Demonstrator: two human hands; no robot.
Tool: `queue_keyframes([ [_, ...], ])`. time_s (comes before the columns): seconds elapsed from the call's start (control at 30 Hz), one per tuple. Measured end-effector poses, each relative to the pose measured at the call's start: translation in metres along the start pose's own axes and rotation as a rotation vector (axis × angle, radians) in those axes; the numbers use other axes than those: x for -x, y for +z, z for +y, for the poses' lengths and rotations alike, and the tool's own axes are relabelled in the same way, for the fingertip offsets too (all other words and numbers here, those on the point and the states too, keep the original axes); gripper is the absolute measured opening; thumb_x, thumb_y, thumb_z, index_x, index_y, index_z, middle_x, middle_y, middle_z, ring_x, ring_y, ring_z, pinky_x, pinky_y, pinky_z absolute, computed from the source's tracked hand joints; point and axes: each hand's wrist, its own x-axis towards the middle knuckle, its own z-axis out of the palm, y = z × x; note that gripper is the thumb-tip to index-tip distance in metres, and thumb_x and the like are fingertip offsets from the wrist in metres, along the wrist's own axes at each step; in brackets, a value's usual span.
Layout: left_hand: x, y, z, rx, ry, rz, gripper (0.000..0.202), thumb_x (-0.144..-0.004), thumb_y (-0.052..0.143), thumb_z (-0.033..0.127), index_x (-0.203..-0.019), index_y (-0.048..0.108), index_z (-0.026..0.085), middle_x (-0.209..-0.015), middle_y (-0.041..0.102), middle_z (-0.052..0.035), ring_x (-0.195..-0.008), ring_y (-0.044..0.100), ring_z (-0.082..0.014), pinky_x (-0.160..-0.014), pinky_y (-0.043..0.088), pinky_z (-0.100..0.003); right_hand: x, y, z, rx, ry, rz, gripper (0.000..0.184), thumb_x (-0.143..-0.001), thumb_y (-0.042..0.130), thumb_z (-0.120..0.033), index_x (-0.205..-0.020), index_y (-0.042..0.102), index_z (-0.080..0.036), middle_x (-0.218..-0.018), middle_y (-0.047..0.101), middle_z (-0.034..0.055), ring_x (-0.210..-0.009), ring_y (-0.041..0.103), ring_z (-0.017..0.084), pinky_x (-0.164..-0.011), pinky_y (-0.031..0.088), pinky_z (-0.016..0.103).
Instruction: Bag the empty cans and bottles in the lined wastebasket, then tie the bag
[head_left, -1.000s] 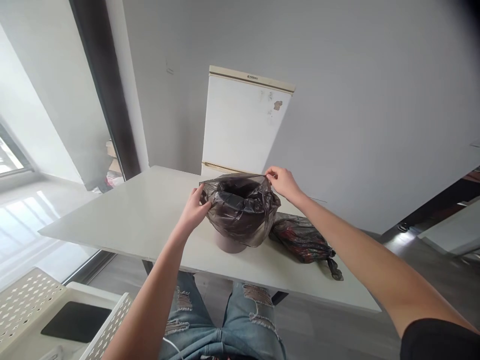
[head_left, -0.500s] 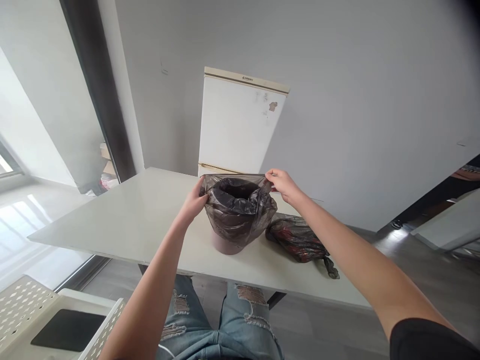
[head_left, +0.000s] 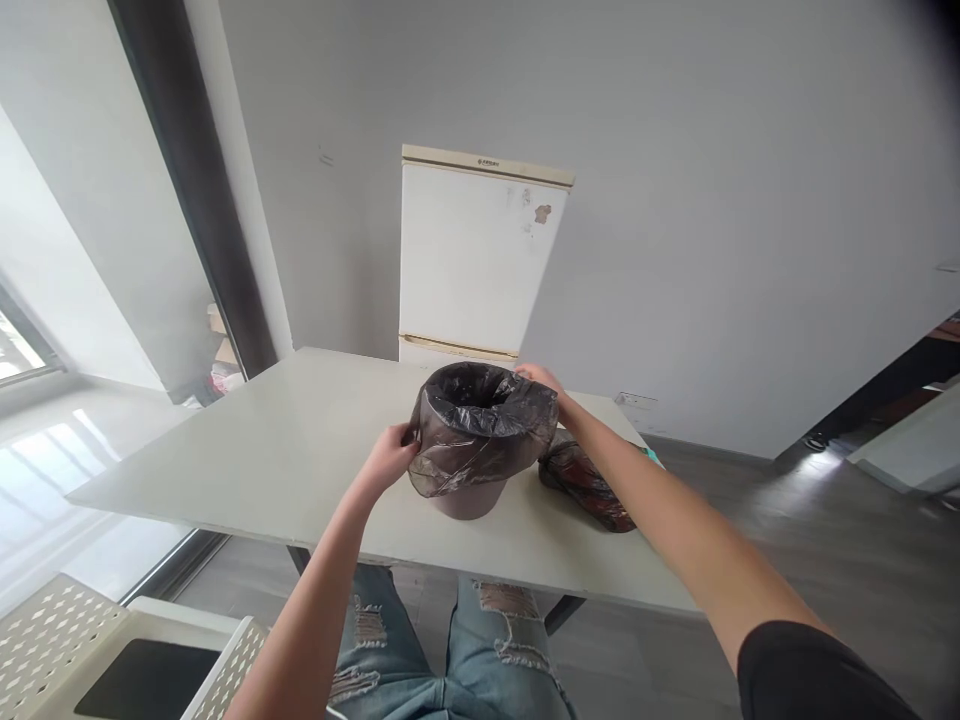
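A pinkish trash bin [head_left: 469,500] stands upright on the white table, lined with a thin black garbage bag [head_left: 487,450]. The bag's top is folded out over the rim and hangs around the upper part of the bin. At the bin's left side, my left hand [head_left: 391,460] is closed on the hanging film, its fingertips partly hidden. My right hand [head_left: 544,382] is at the far right of the rim, curled on the bag, with most of its fingers out of sight behind it. Beside the bin lies a filled dark plastic bag [head_left: 585,485] with reddish contents, partly covered by my right forearm.
The white table [head_left: 300,440] has its near edge just ahead of my legs. Behind it stands a white refrigerator [head_left: 472,250] near the grey wall. A cream perforated basket [head_left: 64,640] holding a dark flat object [head_left: 150,680] is at lower left.
The bag's far edge, stretched up between my hands before, is now down around the rim. My left hand moved lower along the bin's side; my right hand moved slightly down, behind the bag.
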Motion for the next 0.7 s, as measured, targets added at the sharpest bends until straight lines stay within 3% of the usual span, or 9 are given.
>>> queue_keyframes([
  [0.1, 0.007, 0.009, -0.009, -0.07, 0.011, -0.01, 0.009, -0.073, 0.054, 0.022, -0.071, 0.06, 0.017, -0.065, 0.062, -0.0026, -0.066, 0.055, -0.0192, -0.06, 0.04, -0.029, 0.024, -0.029, -0.002, 0.106, -0.287, 0.151, 0.043, -0.08, 0.052, -0.018, -0.117, 0.073, -0.022, -0.125, 0.074, 0.0091, -0.12, 0.065, 0.029, -0.105, 0.052, 0.047],
  [0.17, 0.007, 0.016, -0.014, -0.125, 0.0, 0.01, 0.009, -0.075, 0.051, 0.02, -0.067, 0.056, 0.019, -0.062, 0.059, -0.0022, -0.065, 0.052, -0.0184, -0.06, 0.037, -0.029, 0.046, -0.049, -0.012, 0.229, -0.573, 0.077, 0.052, -0.084, 0.045, -0.011, -0.126, 0.072, -0.027, -0.139, 0.07, 0.0058, -0.134, 0.059, 0.028, -0.118, 0.043, 0.053],
  [0.23, 0.007, 0.022, -0.018, -0.168, 0.004, 0.048, 0.011, -0.078, 0.05, 0.019, -0.068, 0.055, 0.02, -0.065, 0.059, -0.0029, -0.067, 0.053, -0.019, -0.061, 0.038, -0.029, 0.067, -0.062, -0.027, 0.299, -0.73, -0.089, 0.058, -0.088, 0.042, -0.007, -0.133, 0.07, -0.032, -0.143, 0.069, 0.0018, -0.139, 0.055, 0.026, -0.122, 0.039, 0.054],
  [0.3, 0.006, 0.026, -0.021, -0.206, 0.023, 0.085, 0.011, -0.08, 0.051, 0.017, -0.07, 0.055, 0.02, -0.071, 0.063, -0.0045, -0.071, 0.057, -0.0201, -0.064, 0.04, -0.029, 0.083, -0.065, -0.045, 0.288, -0.764, -0.2, 0.058, -0.096, 0.04, -0.009, -0.14, 0.067, -0.035, -0.146, 0.068, 0.0008, -0.14, 0.054, 0.025, -0.12, 0.041, 0.052],
  [0.4, 0.005, 0.027, -0.026, -0.272, 0.054, 0.104, 0.016, -0.082, 0.05, 0.013, -0.069, 0.052, 0.021, -0.079, 0.065, -0.0063, -0.074, 0.059, -0.0204, -0.067, 0.041, -0.029, 0.088, -0.057, -0.066, 0.326, -0.736, -0.334, 0.048, -0.108, 0.041, -0.024, -0.15, 0.059, -0.036, -0.149, 0.066, 0.0045, -0.139, 0.054, 0.026, -0.118, 0.038, 0.05],
  [0.5, 0.002, 0.025, -0.035, -0.33, 0.094, 0.101, 0.021, -0.084, 0.047, 0.012, -0.066, 0.047, 0.022, -0.081, 0.063, -0.0057, -0.071, 0.058, -0.019, -0.066, 0.04, -0.029, 0.079, -0.045, -0.074, 0.461, -0.77, -0.478, 0.036, -0.109, 0.052, -0.038, -0.139, 0.069, -0.029, -0.13, 0.075, 0.0092, -0.126, 0.06, 0.028, -0.116, 0.031, 0.052],
  [0.6, 0.001, 0.024, -0.048, -0.391, 0.12, 0.168, 0.024, -0.086, 0.045, 0.011, -0.065, 0.043, 0.022, -0.079, 0.057, -0.0043, -0.069, 0.054, -0.0179, -0.066, 0.039, -0.03, 0.073, -0.042, -0.071, 0.499, -0.875, -0.439, 0.03, -0.11, 0.052, -0.037, -0.108, 0.078, -0.024, -0.11, 0.079, 0.0079, -0.108, 0.065, 0.025, -0.109, 0.03, 0.05],
  [0.7, 0.003, 0.028, -0.055, -0.448, 0.127, 0.206, 0.023, -0.089, 0.045, 0.012, -0.068, 0.046, 0.022, -0.081, 0.057, -0.0048, -0.071, 0.055, -0.0185, -0.067, 0.04, -0.03, 0.082, -0.05, -0.064, 0.455, -0.862, -0.247, 0.031, -0.111, 0.048, -0.036, -0.099, 0.075, -0.026, -0.101, 0.077, 0.0059, -0.097, 0.064, 0.023, -0.098, 0.037, 0.046],
])
